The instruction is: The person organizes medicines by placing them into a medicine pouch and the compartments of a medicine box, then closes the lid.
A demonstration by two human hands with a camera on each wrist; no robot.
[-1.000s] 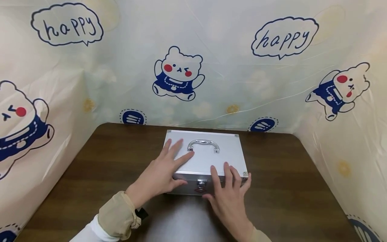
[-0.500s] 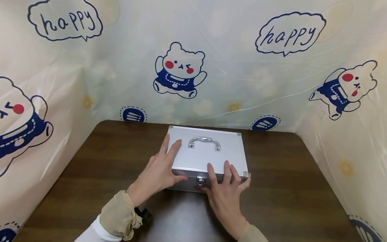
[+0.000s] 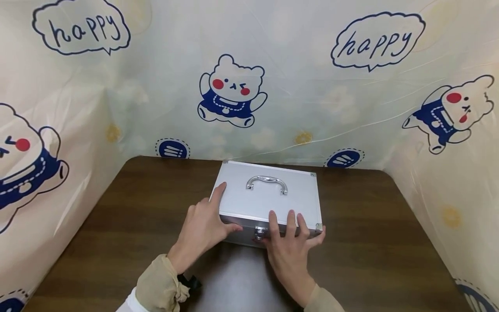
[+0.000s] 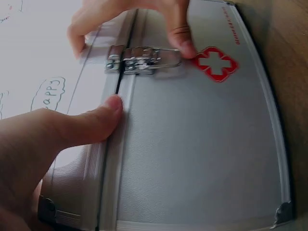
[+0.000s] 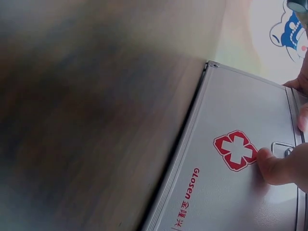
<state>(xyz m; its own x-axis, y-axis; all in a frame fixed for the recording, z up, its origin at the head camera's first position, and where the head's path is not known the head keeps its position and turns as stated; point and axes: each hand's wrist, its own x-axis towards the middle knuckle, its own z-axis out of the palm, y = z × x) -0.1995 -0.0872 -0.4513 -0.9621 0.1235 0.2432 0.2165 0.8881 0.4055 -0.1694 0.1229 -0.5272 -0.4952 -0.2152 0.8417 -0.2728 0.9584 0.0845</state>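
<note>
A silver first-aid box (image 3: 269, 203) with a chrome carrying handle (image 3: 267, 180) on its lid sits on the table, lid down. Its metal latch (image 4: 144, 60) is at the middle of the front. My left hand (image 3: 200, 232) grips the box's front left corner, thumb on the front near the lid seam, index finger along the lid's left edge. My right hand (image 3: 290, 255) holds the front right part, several fingertips on the lid. In the left wrist view, the right thumb (image 4: 185, 43) touches the front by the latch's loop, close to the red cross emblem (image 4: 216, 63).
The dark wooden table (image 3: 374, 242) extends to both sides and in front of the box. A patterned curtain (image 3: 292, 108) hangs right behind the table and along its sides. A dark bow-like item (image 3: 191, 282) shows at the left cuff.
My left hand has slid from the top of the lid to its left edge. The right thumb has risen to the latch. The box has turned slightly and shifted a little.
</note>
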